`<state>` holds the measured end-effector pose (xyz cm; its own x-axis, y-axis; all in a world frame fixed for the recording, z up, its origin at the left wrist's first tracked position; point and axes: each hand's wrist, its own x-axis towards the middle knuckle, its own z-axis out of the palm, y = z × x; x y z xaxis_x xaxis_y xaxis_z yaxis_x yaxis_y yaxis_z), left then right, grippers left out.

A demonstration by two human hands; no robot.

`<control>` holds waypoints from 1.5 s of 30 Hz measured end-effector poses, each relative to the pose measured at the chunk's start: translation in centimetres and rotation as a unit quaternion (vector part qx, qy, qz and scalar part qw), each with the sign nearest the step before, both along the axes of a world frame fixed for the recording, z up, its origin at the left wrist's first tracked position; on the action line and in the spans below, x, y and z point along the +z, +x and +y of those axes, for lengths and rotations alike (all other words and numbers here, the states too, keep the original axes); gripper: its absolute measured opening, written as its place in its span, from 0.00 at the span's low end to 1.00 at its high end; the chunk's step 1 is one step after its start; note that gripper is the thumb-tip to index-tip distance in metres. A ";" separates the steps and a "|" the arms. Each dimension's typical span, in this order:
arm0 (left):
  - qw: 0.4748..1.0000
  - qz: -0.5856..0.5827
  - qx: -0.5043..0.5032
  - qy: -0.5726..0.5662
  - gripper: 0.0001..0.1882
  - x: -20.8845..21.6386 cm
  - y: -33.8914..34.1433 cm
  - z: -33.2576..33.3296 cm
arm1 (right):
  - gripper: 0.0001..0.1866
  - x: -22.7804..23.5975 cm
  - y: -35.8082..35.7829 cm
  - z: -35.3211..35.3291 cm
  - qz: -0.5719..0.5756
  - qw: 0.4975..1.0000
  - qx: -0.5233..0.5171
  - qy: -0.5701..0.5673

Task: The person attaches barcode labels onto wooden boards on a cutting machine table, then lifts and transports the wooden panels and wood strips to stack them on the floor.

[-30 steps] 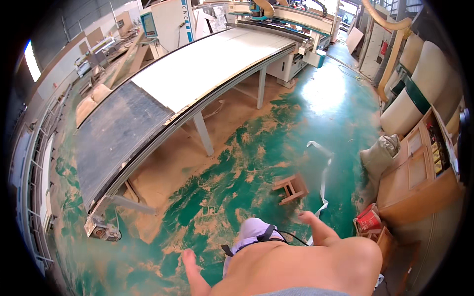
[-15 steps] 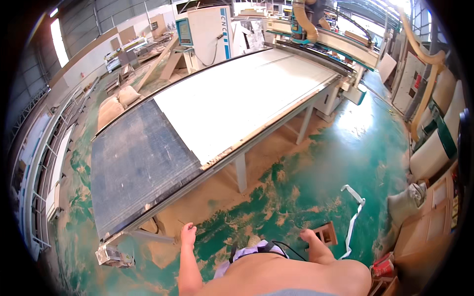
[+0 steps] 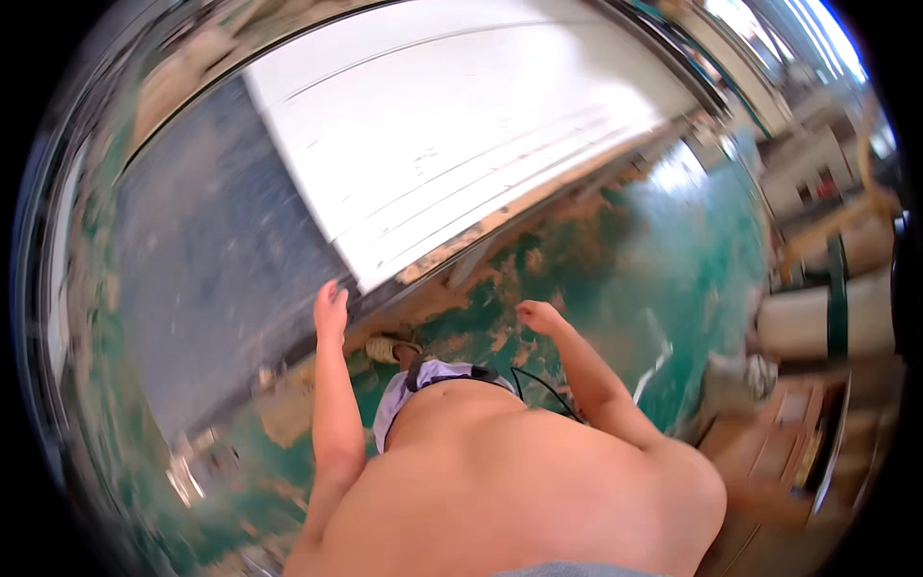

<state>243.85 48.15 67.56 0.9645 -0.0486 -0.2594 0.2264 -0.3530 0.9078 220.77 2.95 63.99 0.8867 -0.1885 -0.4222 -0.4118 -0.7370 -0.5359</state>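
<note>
My left hand [image 3: 331,310] is raised by the near edge of a long machine table, close to the near corner of a white board [image 3: 452,125]. Its fingers are loosely bent and slightly apart, with nothing visible in them. My right hand [image 3: 540,317] hangs over the green floor, clear of the table, its fingers curled in and no object showing. The white board lies flat over much of the dark table bed [image 3: 216,240]. Motion blurs much of the picture.
Sawdust is scattered over the green floor [image 3: 615,260]. A white strip [image 3: 654,373] lies on it to the right. Beyond are a sack [image 3: 733,385], wooden panels [image 3: 769,433] and a pale cylinder [image 3: 798,322] with a dark band. A black cable [image 3: 543,383] loops beside my waist.
My view has tilted down and come nearer to the table. Both hands now appear higher in the picture, the left beside the table edge. One shoe has come into view.
</note>
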 end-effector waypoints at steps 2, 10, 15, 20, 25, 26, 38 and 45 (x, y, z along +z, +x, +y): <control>0.988 -0.076 -0.006 0.135 0.32 -4.4 2.6 0.9 | 0.20 1.4 3.6 1.0 0.018 1.000 0.020 0.001; 0.986 0.120 0.013 0.116 0.44 -1.4 3.5 -5.1 | 0.20 7.1 11.0 -4.4 -0.013 0.996 -0.088 0.030; 0.950 0.214 0.170 -0.152 0.26 -7.1 7.6 1.1 | 0.22 8.4 22.1 -10.3 -0.079 0.994 -0.063 -0.038; 0.966 0.145 0.213 -0.001 0.26 -0.1 7.0 1.6 | 0.32 8.6 28.8 -18.0 -0.165 0.915 0.051 -0.364; 0.967 0.111 0.215 -0.079 0.24 3.0 5.7 8.2 | 0.36 8.6 34.9 -21.8 -0.120 0.840 0.301 -0.435; 0.960 0.109 0.253 -0.042 0.24 2.4 5.5 9.0 | 0.29 8.6 36.1 -20.9 -0.028 0.845 0.342 -0.411; 0.817 0.128 0.304 0.472 0.35 -3.0 7.0 11.7 | 0.26 6.5 38.1 -13.4 -0.092 0.820 0.417 -0.381; 0.820 -0.046 0.008 0.570 0.39 -3.4 10.0 4.2 | 0.50 3.6 39.8 -14.1 -0.109 0.841 0.421 -0.322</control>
<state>253.85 52.40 64.13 0.9807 0.1880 -0.0529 0.1885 -0.9821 0.0037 260.61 -11.16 67.64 0.8632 0.4182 -0.2829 0.4580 -0.8844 0.0901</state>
